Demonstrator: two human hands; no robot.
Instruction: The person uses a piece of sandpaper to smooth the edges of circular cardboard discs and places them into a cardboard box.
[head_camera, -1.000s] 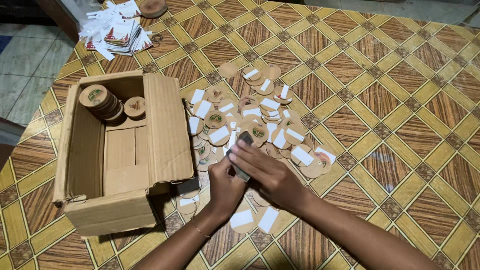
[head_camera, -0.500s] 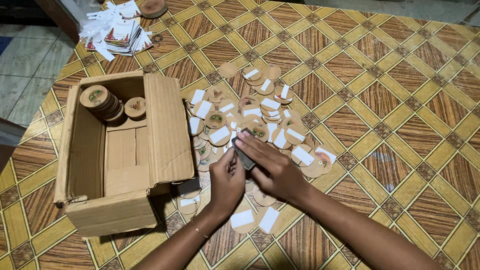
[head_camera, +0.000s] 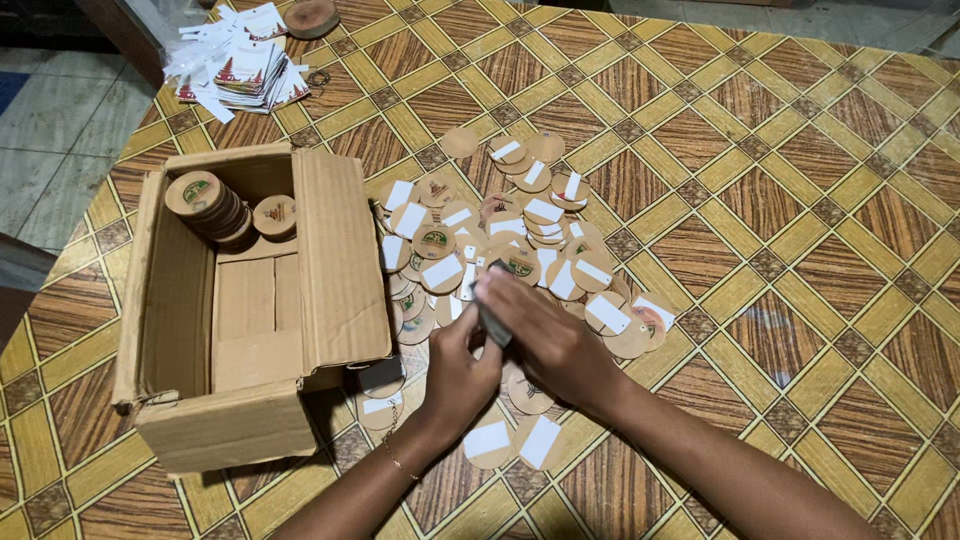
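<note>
While the left hand (head_camera: 458, 372) steadies it, the right hand's (head_camera: 545, 335) grip pinches a dark strip (head_camera: 492, 322) over scattered wooden discs (head_camera: 520, 250)

Home craft workspace: patterned floor (head_camera: 760, 200), cardboard box (head_camera: 240, 310), wooden discs (head_camera: 520, 250).

Two hands meet over a pile of round wooden discs (head_camera: 520, 250) on a patterned floor (head_camera: 800, 200). The left hand (head_camera: 455, 365) and right hand (head_camera: 550, 335) pinch a small dark object (head_camera: 492, 322) together. An open cardboard box (head_camera: 250, 300) sits just beside the pile.
</note>
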